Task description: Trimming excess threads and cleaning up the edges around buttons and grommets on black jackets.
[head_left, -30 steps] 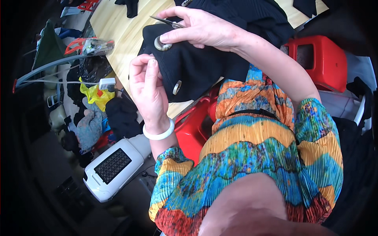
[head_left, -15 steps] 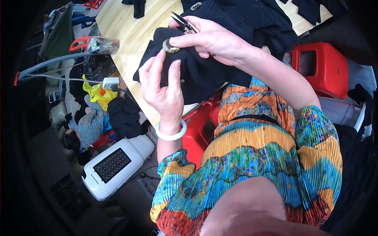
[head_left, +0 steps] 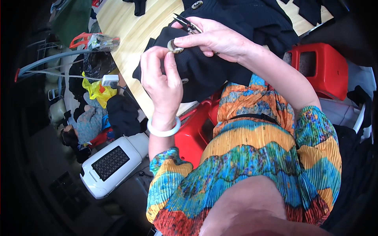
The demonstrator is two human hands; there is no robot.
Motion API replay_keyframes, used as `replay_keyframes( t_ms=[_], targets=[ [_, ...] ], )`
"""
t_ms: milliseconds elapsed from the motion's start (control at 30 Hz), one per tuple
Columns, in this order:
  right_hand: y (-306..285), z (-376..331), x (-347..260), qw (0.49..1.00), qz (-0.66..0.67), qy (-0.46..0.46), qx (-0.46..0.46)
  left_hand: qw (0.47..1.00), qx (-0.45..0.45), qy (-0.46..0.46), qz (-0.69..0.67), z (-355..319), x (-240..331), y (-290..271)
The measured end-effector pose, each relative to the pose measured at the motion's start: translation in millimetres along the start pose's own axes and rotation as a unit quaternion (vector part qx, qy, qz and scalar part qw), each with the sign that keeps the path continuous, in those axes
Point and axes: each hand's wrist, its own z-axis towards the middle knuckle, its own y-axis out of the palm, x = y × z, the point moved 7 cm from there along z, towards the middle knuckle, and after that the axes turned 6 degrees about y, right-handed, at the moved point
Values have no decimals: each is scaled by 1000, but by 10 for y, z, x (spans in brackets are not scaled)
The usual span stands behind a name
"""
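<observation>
A dark garment (head_left: 204, 70) of black cloth lies bunched over the table's near edge, under both my hands. My right hand (head_left: 214, 39) grips black thread snips (head_left: 186, 24), their blades pointing up and left. Its thumb presses a brown-and-cream round button (head_left: 173, 47) against the cloth. Beside the button's lower left edge, my left hand (head_left: 160, 80) has thumb and index fingertips pinched together. Whatever they hold is too small to make out. Another button (head_left: 197, 4) shows on the dark cloth farther up.
The pale wooden table (head_left: 130, 35) carries more black cloth pieces (head_left: 309, 10) at far right. Red plastic stools (head_left: 330, 70) stand at right and below the table. To the left are a white device with a dark grille (head_left: 112, 163), a yellow bag (head_left: 98, 92) and another person (head_left: 89, 124).
My left thumb and index finger have come together at the button's edge; they were apart before. My left wrist has shifted slightly left. The right hand keeps its hold on the snips.
</observation>
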Motion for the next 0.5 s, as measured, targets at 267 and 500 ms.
replay_keyframes(
  t_ms=[267, 500],
  targets=[
    [-167, -160, -219, 922, -296, -147, 202, 837, -160, -324, -410, -24, -408, 183],
    [221, -599, -213, 974, -156, -144, 75, 754, -126, -360, -534, -19, -374, 219]
  ],
)
